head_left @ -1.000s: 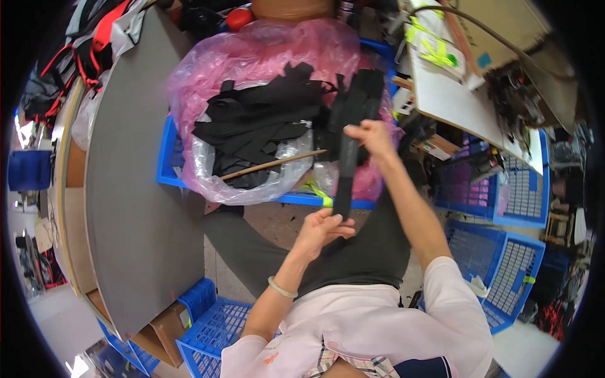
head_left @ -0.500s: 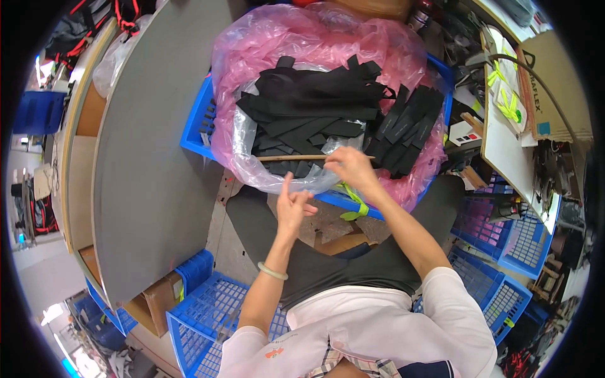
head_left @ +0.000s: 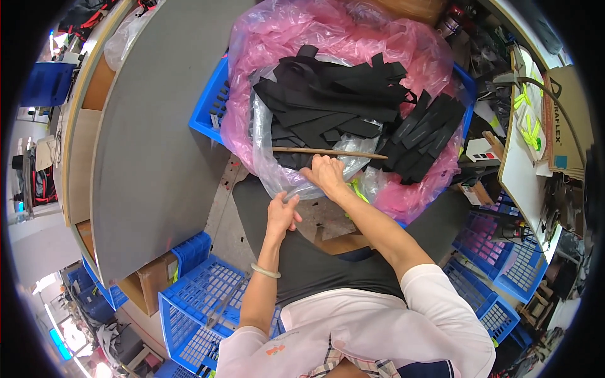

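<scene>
A blue plastic crate (head_left: 208,104) is lined with clear plastic bagging (head_left: 261,132) and pink plastic bagging (head_left: 302,28). Many black fabric strips (head_left: 340,88) lie heaped inside it, with a second bundle of black strips (head_left: 428,132) at the right. Across the near part rests a thin wooden stick (head_left: 331,151). My right hand (head_left: 328,175) is closed on the clear liner just below the stick. At the liner's near edge, my left hand (head_left: 282,214) pinches the plastic, its other fingers loosely curled.
A grey tabletop (head_left: 151,138) runs along the left. Blue mesh baskets (head_left: 201,309) stand on the floor at lower left, and more blue baskets (head_left: 504,258) at right. A cluttered white bench (head_left: 529,183) is at the right, beside a cardboard box (head_left: 567,120).
My right hand has moved left and closed on the liner. My left hand has drawn slightly toward me, its pointing finger now bent onto the plastic. The view has shifted, and the near liner hangs closer.
</scene>
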{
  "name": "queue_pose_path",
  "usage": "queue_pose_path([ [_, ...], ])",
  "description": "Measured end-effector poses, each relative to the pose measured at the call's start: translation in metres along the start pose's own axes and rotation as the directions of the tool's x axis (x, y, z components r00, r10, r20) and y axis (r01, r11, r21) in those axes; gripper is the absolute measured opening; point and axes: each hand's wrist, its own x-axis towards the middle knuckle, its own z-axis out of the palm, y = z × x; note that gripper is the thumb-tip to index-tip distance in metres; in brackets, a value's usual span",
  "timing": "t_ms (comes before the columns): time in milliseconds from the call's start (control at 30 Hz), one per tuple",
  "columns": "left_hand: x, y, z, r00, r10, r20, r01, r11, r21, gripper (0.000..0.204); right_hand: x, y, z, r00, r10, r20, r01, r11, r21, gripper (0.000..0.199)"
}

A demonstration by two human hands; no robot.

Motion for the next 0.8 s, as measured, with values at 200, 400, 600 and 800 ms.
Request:
queue_pose_path([
  [200,-0.003,-0.023,0.007,0.907,0.420,-0.016,-0.307,0.688,0.658,0.026,-0.001,0.006,0.002,0.997,-0.002,0.081,0.005,0.999,-0.040,0.043],
  [400,-0.047,-0.008,0.034,0.780,0.602,0.173,-0.432,0.316,0.845,0.018,-0.003,0.011,-0.012,0.981,0.185,0.060,-0.185,0.983,0.000,0.046],
  [600,-0.044,-0.023,0.028,0.714,0.684,0.150,-0.558,0.426,0.712,0.020,0.000,0.044,-0.025,0.895,0.328,0.301,-0.394,0.899,0.193,0.025],
  [800,-0.080,0.061,0.031,0.977,0.107,0.185,0.015,0.830,-0.558,0.023,-0.084,0.044,-0.093,0.747,-0.312,0.587,-0.619,-0.006,0.785,0.014],
])
